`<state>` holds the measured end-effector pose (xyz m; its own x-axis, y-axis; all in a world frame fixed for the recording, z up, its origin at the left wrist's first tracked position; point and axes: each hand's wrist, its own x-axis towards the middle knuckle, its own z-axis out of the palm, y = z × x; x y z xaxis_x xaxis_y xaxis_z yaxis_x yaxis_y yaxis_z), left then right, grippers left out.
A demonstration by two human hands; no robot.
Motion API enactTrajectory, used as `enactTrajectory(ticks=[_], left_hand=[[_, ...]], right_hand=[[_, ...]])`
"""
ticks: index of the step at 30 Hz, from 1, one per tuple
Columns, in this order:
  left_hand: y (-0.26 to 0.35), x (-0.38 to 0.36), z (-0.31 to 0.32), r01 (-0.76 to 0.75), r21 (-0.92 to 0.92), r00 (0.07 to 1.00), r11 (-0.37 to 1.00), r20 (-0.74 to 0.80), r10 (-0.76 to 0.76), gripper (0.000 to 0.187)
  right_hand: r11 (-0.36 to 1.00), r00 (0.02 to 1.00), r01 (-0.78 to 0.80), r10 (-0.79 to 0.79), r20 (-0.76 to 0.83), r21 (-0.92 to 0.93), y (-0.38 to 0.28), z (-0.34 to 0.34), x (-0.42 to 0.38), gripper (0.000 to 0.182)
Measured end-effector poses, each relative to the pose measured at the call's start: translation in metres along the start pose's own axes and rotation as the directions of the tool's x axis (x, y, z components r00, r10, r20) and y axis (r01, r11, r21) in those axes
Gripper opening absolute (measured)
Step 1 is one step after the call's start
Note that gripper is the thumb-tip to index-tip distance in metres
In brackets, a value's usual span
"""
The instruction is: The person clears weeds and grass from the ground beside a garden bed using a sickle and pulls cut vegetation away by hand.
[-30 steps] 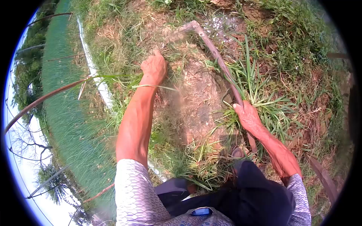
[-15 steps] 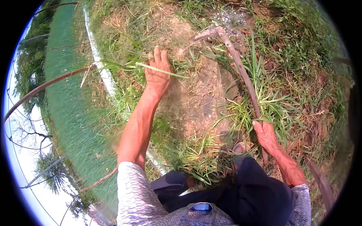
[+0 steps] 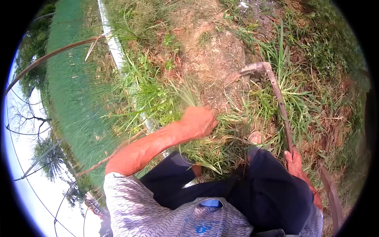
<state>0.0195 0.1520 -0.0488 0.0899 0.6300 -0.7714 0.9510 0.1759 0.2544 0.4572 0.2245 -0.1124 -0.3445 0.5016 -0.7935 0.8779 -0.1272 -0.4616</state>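
My left hand [image 3: 200, 121] is curled over pulled grass [image 3: 226, 120] in front of my legs, its fingertips mostly hidden. Blurred grass blades [image 3: 186, 94] stick up beside the knuckles. At the right, my right hand [image 3: 294, 161] grips the lower part of the wooden handle of a hoe [image 3: 281, 100]. The hoe's head bends sharply to the left, and its brown blade [image 3: 233, 78] is at the bare soil [image 3: 211, 51]. A heap of loose grass [image 3: 209, 154] lies between my feet, below the left hand.
Green weeds [image 3: 152, 96] grow along a pale strip [image 3: 112, 43] on the left. Beyond it are a dense green crop bed [image 3: 75, 98] and a curved pole [image 3: 51, 59]. Grass clumps [image 3: 290, 94] stand right of the hoe. A brown strip [image 3: 331, 193] is beside my right arm.
My left hand has come back from farther ahead, where its fingers were stretched out, and is now curled near my legs. The hoe and right hand have shifted right and closer to me.
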Motion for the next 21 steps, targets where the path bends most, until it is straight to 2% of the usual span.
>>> enactTrajectory(ticks=[1,2,3,4,5,6,7,8,9,10,11,13,14,16,17,18,19,20,21], left_hand=[[0.013,-0.004,0.011,-0.009,-0.029,0.992,1.000,-0.127,0.006,0.027],[0.013,0.003,0.019,-0.052,0.073,0.973,0.996,-0.221,0.067,0.037],[0.010,0.007,0.022,-0.049,0.062,0.972,0.997,-0.228,0.062,0.037],[0.001,0.016,0.020,0.085,0.190,0.888,0.978,-0.460,0.012,0.045],[-0.010,0.025,0.019,0.243,0.281,0.747,0.928,-0.665,0.006,0.054],[-0.023,0.030,0.021,0.324,0.255,0.734,0.911,-0.675,-0.072,0.062],[-0.039,0.034,0.025,0.404,0.228,0.714,0.886,-0.684,-0.149,0.070],[-0.054,0.037,0.030,0.413,0.221,0.708,0.884,-0.688,-0.158,0.070],[-0.069,0.040,0.035,0.489,0.130,0.740,0.862,-0.585,-0.332,0.073],[-0.080,0.037,0.034,0.567,0.049,0.746,0.822,-0.453,-0.488,0.076],[-0.091,0.035,0.031,0.593,0.009,0.750,0.806,-0.372,-0.547,0.060],[-0.125,0.027,0.038,0.410,0.051,0.827,0.911,-0.441,-0.348,0.038],[-0.130,0.028,0.041,0.415,0.043,0.823,0.909,-0.445,-0.354,0.038],[-0.114,0.018,0.024,0.278,0.048,0.926,0.959,-0.281,-0.254,0.014],[-0.102,0.010,0.027,0.230,0.045,0.951,0.972,-0.225,-0.214,0.013],[-0.088,-0.002,0.035,0.184,0.043,0.970,0.982,-0.171,-0.174,0.013],[-0.076,-0.010,0.054,0.099,0.081,0.971,0.992,-0.226,-0.079,0.014],[-0.069,-0.020,0.071,0.043,0.117,0.977,0.992,-0.214,-0.017,0.012],[-0.076,-0.024,0.096,-0.104,0.191,0.981,0.976,-0.143,0.132,0.019]], right_hand=[[0.999,0.999,-0.002,0.004,-0.042,0.045,-0.018,-0.003,-0.003,0.039],[0.997,0.997,0.000,0.007,-0.082,0.082,-0.036,-0.006,-0.001,0.039],[0.999,0.995,0.031,-0.028,-0.094,0.039,-0.048,-0.004,0.011,0.040],[0.998,0.993,0.066,-0.066,-0.102,-0.004,-0.063,-0.001,0.028,0.041],[0.997,0.996,0.049,-0.053,-0.071,-0.061,-0.086,0.002,0.042,0.042],[0.986,0.981,0.159,-0.163,-0.103,-0.043,-0.110,0.009,0.055,0.043],[0.979,0.980,0.184,-0.190,-0.066,-0.091,-0.119,0.017,0.074,0.041],[0.960,0.961,0.270,-0.274,-0.045,-0.075,-0.146,0.018,0.078,0.039],[0.938,0.948,0.296,-0.312,-0.066,-0.182,-0.151,0.032,0.089,0.036],[0.938,0.954,0.292,-0.300,-0.014,-0.186,-0.158,0.040,0.090,0.035],[0.940,0.959,0.282,-0.281,0.033,-0.191,-0.159,0.045,0.088,0.035],[0.949,0.965,0.263,-0.259,0.045,-0.174,-0.137,0.052,0.071,0.035],[0.953,0.970,0.242,-0.240,0.033,-0.185,-0.124,0.050,0.060,0.035],[0.948,0.984,0.170,-0.175,0.003,-0.269,-0.092,0.049,0.034,0.034],[0.930,0.989,0.127,-0.144,-0.025,-0.346,-0.071,0.045,0.024,0.035],[0.939,0.993,0.121,-0.120,0.023,-0.323,-0.046,0.038,0.009,0.035],[0.944,0.992,0.123,-0.105,0.075,-0.306,-0.029,0.029,-0.001,0.036],[0.940,0.990,0.133,-0.111,0.087,-0.313,-0.014,0.026,-0.006,0.036],[0.956,0.994,0.087,-0.067,0.082,-0.280,-0.014,0.022,-0.018,0.037]])
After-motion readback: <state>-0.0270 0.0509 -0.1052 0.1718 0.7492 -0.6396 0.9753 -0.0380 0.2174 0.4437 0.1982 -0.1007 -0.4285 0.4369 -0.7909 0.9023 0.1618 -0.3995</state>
